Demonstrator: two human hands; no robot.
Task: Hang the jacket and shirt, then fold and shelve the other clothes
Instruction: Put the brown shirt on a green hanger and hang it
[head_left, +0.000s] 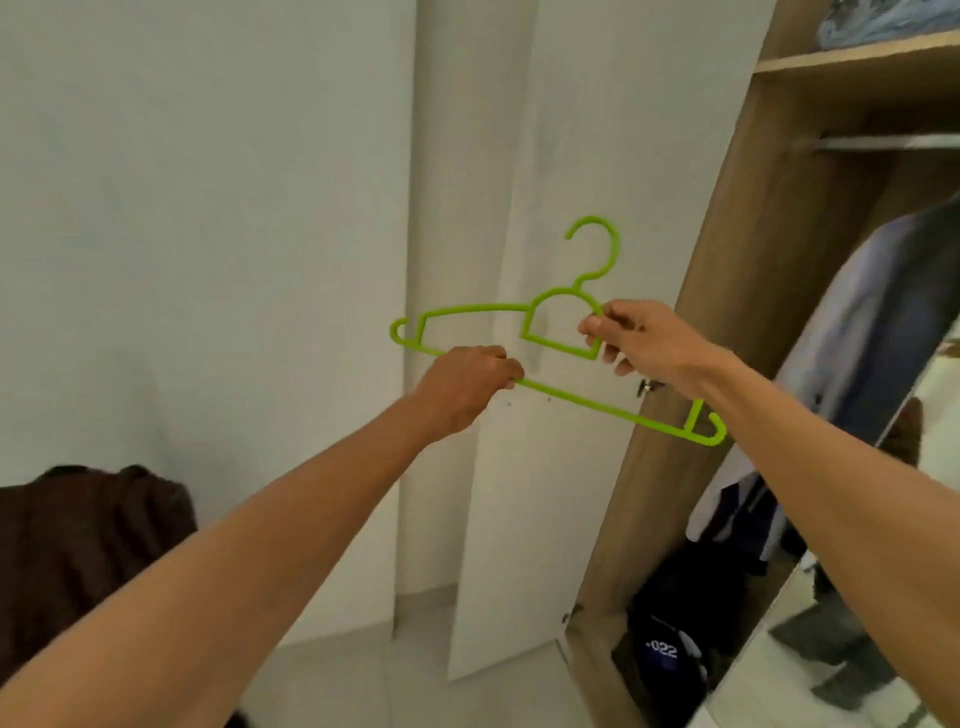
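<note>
Right now both bare hands hold a green plastic hanger (561, 322) up in front of the white wardrobe door (519, 467), hook pointing up, bar tilted down toward the wardrobe side. Left hand (467, 384) is closed in a fist around the lower bar, left of the hanger's middle. Right hand (639, 340) pinches the right shoulder just beside the neck loop, thumb in front, fingers curled behind; the hanger's right end hook sticks out below that wrist. Nothing hangs on the hanger.

Wooden wardrobe frame (727, 291) stands right of the door, open. Inside it, a metal hanging rail (893, 141) runs under a shelf (857, 57) that carries something blue, blurred. Below the rail, a pale lavender garment (852, 332) hangs, dark clothes beside it, exact type unclear. A dark item with white "022" print (662, 649) lies at the wardrobe bottom. Far left of the door, low down, a dark brown garment (88, 540) lies in a heap; jacket or not, cannot tell.
</note>
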